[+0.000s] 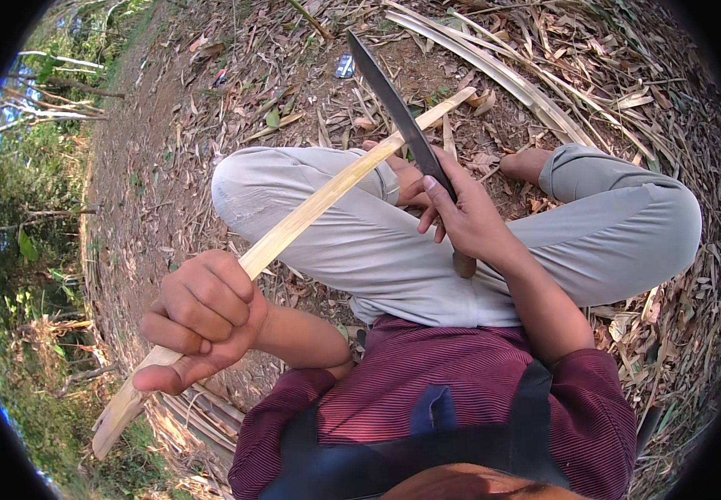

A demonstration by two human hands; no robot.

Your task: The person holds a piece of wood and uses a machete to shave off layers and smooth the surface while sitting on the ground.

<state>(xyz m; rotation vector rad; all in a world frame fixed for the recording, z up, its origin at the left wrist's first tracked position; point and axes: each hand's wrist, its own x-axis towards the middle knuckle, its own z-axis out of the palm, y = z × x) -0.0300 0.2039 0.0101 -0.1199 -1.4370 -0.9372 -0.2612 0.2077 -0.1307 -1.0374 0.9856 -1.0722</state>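
My left hand (206,312) is wrapped in a fist round a long pale split-wood strip (319,204). The strip runs from the lower left, where its end is rougher and broader, up across my lap to a narrow tip. In my right hand (464,208) is a machete (389,100) with a dark blade. Its blade points up and to the left, and the rounded end of its wooden handle (464,265) shows below my palm. The blade crosses over the strip near the strip's far end; I cannot tell whether it presses on it.
I sit cross-legged in grey trousers (427,250) on ground strewn with dry leaves. Long split strips (493,62) lie at the far right, and more strips (202,417) lie behind my left arm. A small blue packet (344,67) is on the soil ahead. Greenery (35,250) stands at left.
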